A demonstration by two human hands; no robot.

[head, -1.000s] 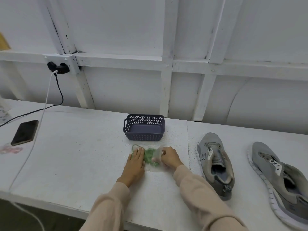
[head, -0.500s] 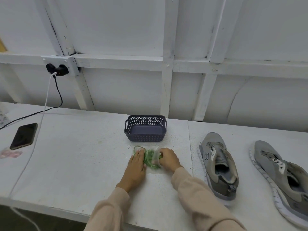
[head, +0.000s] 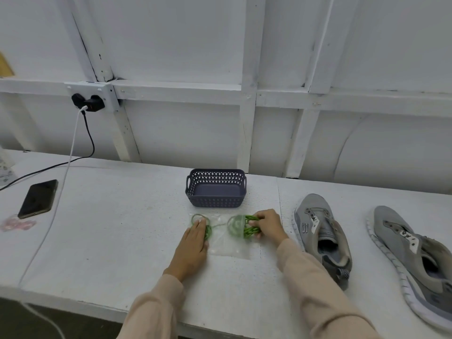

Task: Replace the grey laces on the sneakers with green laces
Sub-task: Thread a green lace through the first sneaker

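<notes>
The left hand (head: 195,243) lies flat on the white, grainy counter (head: 110,228). Its grip is apart, the straight fingers pressing down on a thin loop of the green laces (head: 247,227). The right hand (head: 269,227) has its grip clamped on the thicker coiled bundle of those same round, cord-like laces. The left part of the bundle looks paler, as if seen through plastic. A thin strand runs between loop and bundle. Both lie in the middle of the counter, just on the near side of the basket, over a flat, clear, glossy plastic bag (head: 228,244) spread between the hands.

The small basket (head: 215,203) is dark blue-grey plastic, rectangular with rounded corners, side handles and lattice-cut walls. To the right, two grey mesh sneakers (head: 322,237) lie with toes pointing to the far wall and ribbed pale soles showing. The one nearer the hands is just beside the right sleeve, the other well apart at the right edge.

Far left, a dark, glossy phone (head: 38,198) lies flat beside a white cable (head: 66,189) that runs up to black plugs (head: 88,104) on the white panelled wall.
</notes>
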